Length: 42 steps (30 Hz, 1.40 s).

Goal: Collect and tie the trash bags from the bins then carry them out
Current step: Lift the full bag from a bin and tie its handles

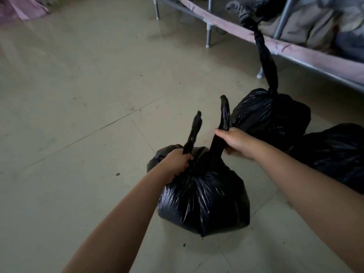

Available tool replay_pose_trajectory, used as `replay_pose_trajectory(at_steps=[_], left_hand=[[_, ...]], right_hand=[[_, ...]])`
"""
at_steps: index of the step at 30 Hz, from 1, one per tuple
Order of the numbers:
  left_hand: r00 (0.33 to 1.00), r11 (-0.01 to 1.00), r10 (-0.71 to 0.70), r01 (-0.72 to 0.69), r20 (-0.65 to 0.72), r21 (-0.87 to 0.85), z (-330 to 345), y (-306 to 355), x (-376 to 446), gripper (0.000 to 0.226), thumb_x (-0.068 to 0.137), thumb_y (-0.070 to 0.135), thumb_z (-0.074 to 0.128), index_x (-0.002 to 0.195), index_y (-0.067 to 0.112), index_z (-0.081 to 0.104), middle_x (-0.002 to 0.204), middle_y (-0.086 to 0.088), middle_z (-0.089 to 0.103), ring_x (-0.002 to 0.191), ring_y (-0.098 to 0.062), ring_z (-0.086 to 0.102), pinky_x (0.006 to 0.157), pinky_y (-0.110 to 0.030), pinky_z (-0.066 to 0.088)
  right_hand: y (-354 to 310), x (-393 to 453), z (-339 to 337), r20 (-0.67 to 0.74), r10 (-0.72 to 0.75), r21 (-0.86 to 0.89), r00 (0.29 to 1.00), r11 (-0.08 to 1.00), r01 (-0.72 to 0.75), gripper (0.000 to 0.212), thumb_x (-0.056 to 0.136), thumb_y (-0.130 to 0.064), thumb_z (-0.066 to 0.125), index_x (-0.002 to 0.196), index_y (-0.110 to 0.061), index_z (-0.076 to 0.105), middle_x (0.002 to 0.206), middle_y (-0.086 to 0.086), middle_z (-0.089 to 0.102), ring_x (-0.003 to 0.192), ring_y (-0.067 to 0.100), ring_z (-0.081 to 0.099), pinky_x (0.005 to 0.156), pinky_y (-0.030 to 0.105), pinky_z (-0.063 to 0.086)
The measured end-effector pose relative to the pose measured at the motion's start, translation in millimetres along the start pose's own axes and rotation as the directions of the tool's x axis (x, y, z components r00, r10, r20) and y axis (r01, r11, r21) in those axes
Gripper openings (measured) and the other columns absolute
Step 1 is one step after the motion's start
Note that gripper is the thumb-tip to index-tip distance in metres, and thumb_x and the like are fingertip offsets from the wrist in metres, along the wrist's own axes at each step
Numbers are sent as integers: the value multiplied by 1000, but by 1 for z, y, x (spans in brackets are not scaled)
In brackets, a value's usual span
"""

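Front bag (pixel 202 196): black, full, it sits on the floor (pixel 78 95) right in front of you, its top gathered into two twisted tails that stick up.
Left tail (pixel 194 134): your left hand (pixel 178 163) is wrapped around its base, fingers curled tight on the plastic.
Right tail (pixel 223 123): your right hand (pixel 236 142) grips it partway up, thumb on the near side (the tip curves up free above your fist).
Second bag (pixel 269 117): just behind your right hand, on the floor, with one long twisted neck rising toward the bed.
Third bag (pixel 338 152): at the right edge, touching the second; its top is out of view.
Bed frame (pixel 295 62): metal legs and a rail along the upper right, with bundled cloth underneath.
Floor: pale tiles, a few dark crumbs scattered near the bags.
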<state>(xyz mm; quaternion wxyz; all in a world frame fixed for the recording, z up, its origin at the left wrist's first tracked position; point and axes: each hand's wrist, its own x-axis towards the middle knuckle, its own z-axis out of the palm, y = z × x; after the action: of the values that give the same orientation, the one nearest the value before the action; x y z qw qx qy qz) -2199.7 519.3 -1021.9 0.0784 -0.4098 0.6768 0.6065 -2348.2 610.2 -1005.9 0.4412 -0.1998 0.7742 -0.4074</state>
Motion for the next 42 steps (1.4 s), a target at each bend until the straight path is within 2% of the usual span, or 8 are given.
replay_pose_trajectory(at_steps=[6, 11, 15, 19, 23, 25, 32, 42], left_hand=[[996, 889, -84, 60, 34, 453, 4, 4, 2, 67, 73, 46, 68, 125, 7, 49, 123, -10, 57, 113, -27, 55, 95, -33, 45], [979, 595, 115, 70, -171, 801, 25, -4, 0, 72, 70, 75, 47, 98, 10, 61, 102, -7, 67, 100, -26, 63, 70, -29, 42], [925, 677, 195, 113, -325, 727, 28, -5, -1, 50, 88, 53, 38, 93, 10, 65, 98, -10, 69, 95, -30, 63, 67, -28, 38], [929, 827, 193, 20, -317, 562, 14, -1, -4, 39, 91, 39, 40, 65, 11, 51, 75, -12, 59, 88, -34, 63, 65, -28, 38], [948, 873, 277, -180, -156, 453, 4, -6, -12, 29, 89, 29, 49, 71, 7, 54, 88, -17, 66, 92, -33, 62, 79, -34, 47], [930, 899, 344, -287, -128, 331, 2, -4, -16, 20, 92, 19, 47, 103, 12, 62, 100, -7, 67, 97, -22, 62, 88, -29, 50], [947, 802, 317, -245, 41, -544, -17, 9, -25, 30, 97, 6, 24, 79, 15, 46, 34, 3, 44, 25, -5, 33, 31, -10, 26], [957, 789, 135, 53, 257, -612, -22, 14, -22, 38, 94, 5, 22, 81, 12, 56, 57, -8, 72, 41, -10, 63, 38, -10, 40]], right_hand=[[-12, 0, -26, 18, -19, 250, 1000, 968, 14, 31, 88, -10, 56, 59, -11, 46, 37, 2, 44, 23, 4, 34, 32, 8, 31], [-20, -2, -22, 161, -64, 463, 985, 886, -18, 28, 92, -6, 46, 65, -9, 50, 37, 2, 60, 31, 8, 55, 38, 17, 50], [-16, -3, -23, 208, -165, 574, 964, 819, 16, 27, 92, 4, 32, 85, -6, 57, 67, 6, 72, 68, 17, 70, 62, 25, 59], [-8, 1, -17, 43, -365, -208, 930, 907, 366, 58, 80, 15, 40, 133, -9, 40, 139, 8, 44, 134, 31, 36, 106, 33, 33], [-3, 1, -2, 307, -394, -875, 866, 241, 420, 73, 77, -3, 58, 140, -27, 29, 158, 4, -8, 144, 30, -12, 116, 45, 8], [-9, -2, 6, 351, -360, -893, 864, 149, 425, 44, 79, -7, 54, 121, -20, 53, 155, 11, 18, 143, 32, 10, 112, 46, 20], [-34, -19, 5, 225, -312, -809, 923, 468, 355, 19, 79, 4, 40, 80, 3, 59, 91, 27, 62, 88, 34, 57, 66, 31, 38], [-76, -50, 5, 368, -184, -535, 911, 759, 370, 33, 86, -11, 47, 54, -13, 53, 29, -9, 33, 26, 5, 22, 35, 17, 19]])
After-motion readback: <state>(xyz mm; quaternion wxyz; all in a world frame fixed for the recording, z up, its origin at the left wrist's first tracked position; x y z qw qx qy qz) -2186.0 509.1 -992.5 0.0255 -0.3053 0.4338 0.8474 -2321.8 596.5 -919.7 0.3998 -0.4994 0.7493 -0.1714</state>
